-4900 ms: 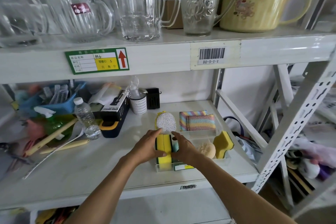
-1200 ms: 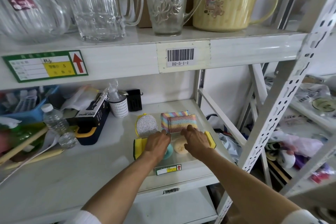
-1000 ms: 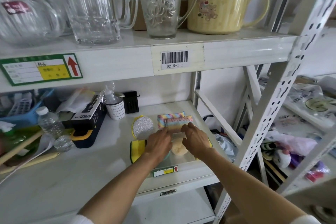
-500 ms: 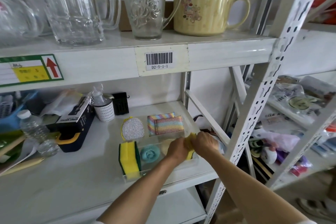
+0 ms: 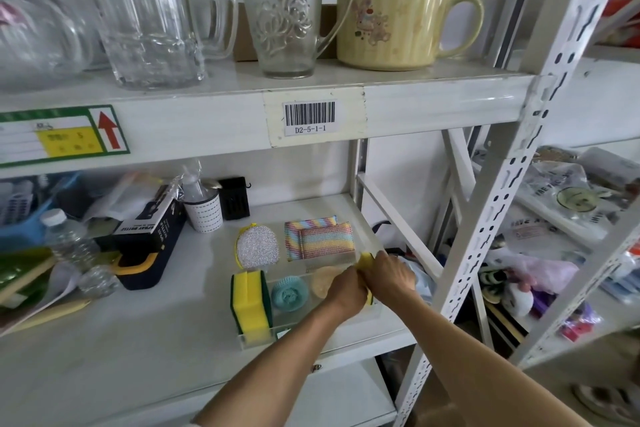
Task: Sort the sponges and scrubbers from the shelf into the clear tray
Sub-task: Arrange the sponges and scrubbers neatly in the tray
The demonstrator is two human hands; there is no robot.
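The clear tray (image 5: 294, 331) sits near the front right of the lower shelf. Inside it stand yellow-green sponges (image 5: 250, 305) at the left end, then a teal mesh scrubber (image 5: 288, 295) and a tan round sponge (image 5: 320, 284). At the tray's right end my left hand (image 5: 346, 291) and my right hand (image 5: 388, 274) close together on a yellow sponge (image 5: 365, 259), which is mostly hidden by them. Behind the tray lie a silver glitter scrubber (image 5: 257, 246) and two rainbow striped pads (image 5: 320, 236).
A black box (image 5: 145, 232), a water bottle (image 5: 69, 246), a white cup (image 5: 204, 211) and wooden sticks crowd the left of the shelf. Glass jugs and a yellow mug (image 5: 394, 28) stand on the shelf above. A white perforated upright (image 5: 512, 191) rises at the right.
Both hands moved from the tray's middle to its right end and closed on the yellow sponge. The view shifted right.
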